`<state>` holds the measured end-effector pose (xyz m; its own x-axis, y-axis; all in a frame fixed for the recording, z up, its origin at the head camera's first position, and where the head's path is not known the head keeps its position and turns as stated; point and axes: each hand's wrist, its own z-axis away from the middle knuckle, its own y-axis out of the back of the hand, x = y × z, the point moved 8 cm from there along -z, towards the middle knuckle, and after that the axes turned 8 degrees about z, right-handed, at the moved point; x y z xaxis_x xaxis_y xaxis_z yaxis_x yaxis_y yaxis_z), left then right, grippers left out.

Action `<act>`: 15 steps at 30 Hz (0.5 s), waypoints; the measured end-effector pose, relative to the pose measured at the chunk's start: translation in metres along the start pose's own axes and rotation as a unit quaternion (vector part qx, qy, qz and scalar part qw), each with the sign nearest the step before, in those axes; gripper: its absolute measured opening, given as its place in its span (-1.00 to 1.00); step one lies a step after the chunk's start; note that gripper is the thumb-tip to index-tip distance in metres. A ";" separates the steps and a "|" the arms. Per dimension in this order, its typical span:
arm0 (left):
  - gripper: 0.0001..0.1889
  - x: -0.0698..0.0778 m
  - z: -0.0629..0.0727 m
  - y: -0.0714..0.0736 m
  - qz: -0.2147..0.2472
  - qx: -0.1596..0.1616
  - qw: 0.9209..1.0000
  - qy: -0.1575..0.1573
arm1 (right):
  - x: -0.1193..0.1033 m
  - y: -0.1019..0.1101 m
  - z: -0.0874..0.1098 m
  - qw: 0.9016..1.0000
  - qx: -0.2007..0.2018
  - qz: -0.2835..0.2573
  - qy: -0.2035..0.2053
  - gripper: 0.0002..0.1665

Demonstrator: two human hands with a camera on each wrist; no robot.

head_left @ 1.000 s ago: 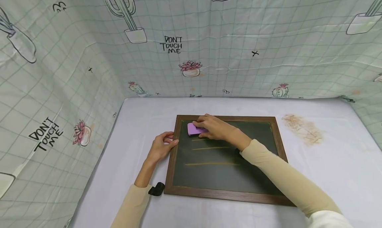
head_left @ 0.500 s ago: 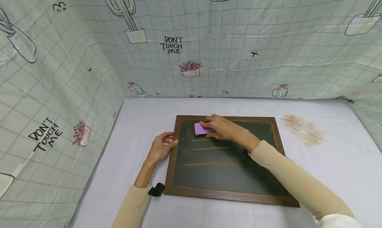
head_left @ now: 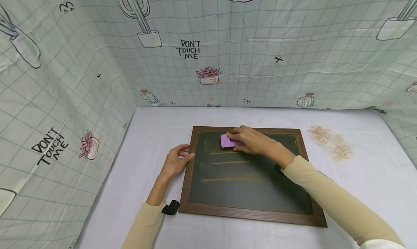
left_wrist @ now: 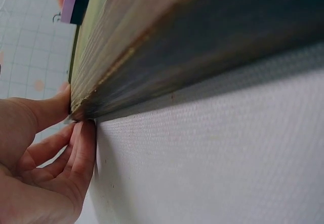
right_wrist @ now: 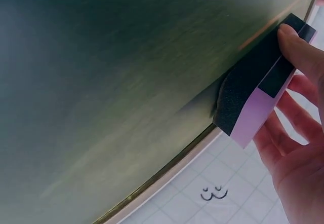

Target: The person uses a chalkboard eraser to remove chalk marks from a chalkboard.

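Observation:
A dark chalkboard [head_left: 241, 196] in a brown wooden frame lies on the white-covered table. My right hand [head_left: 252, 140] grips a purple chalkboard eraser [head_left: 227, 142] against the board's upper part. In the right wrist view, the eraser [right_wrist: 255, 105] shows its dark felt side towards the board, with the thumb on one side and fingers on the other. Several yellow-orange chalk lines [head_left: 230, 162] run across the board below the eraser. At the frame's left edge, my left hand [head_left: 174, 163] pinches the wood; the left wrist view shows thumb and fingers [left_wrist: 83, 153] at that edge.
A brownish smudge [head_left: 330, 142] marks the tablecloth right of the board. Grid-patterned curtains [head_left: 254, 79] with cactus drawings stand behind the table and on its left. A black wrist-worn device [head_left: 171, 207] sits beside the frame's lower left corner.
The right hand has slid the eraser to the right along the board's upper part, uncovering bare board at its left. My left hand stays at the frame's left edge.

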<state>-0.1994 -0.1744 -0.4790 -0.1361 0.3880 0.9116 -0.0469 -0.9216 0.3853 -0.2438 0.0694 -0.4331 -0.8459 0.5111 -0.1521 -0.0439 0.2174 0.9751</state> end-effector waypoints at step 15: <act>-0.54 0.000 0.001 0.000 0.006 -0.002 1.000 -0.005 | 0.014 0.006 0.030 1.000 0.012 -0.002 -0.019 -0.36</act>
<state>-0.1985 -0.1746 -0.4786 -0.1265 0.3767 0.9177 -0.0492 -0.9263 0.3735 -0.2395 0.1026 -0.4343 -0.8247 0.5414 -0.1634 -0.0352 0.2392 0.9703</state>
